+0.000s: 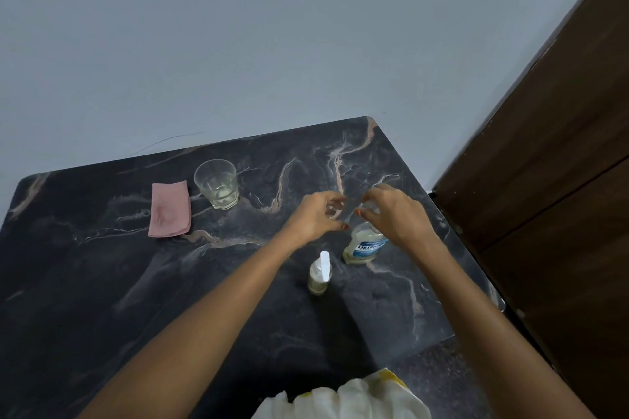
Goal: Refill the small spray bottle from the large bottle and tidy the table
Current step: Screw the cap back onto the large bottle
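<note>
Nearest me, the small spray bottle (320, 274) stands upright on the dark surface (102, 282), sprayer on. Just beyond it, the right hand (391, 214) closes over the top of the large bottle (366, 243), while the left hand (315, 214) pinches something clear I cannot make out. It looks like uncapping; next, open the sprayer. Farther off sit a glass (216, 188) and a pink cloth (170, 208).

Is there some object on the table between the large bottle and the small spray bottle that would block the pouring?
Nothing visible does. The small clear spray bottle stands just in front of the large pale-yellow mouthwash bottle, with only bare dark marble table between them. The clear drinking glass and folded pink cloth lie far off to the left.
</note>
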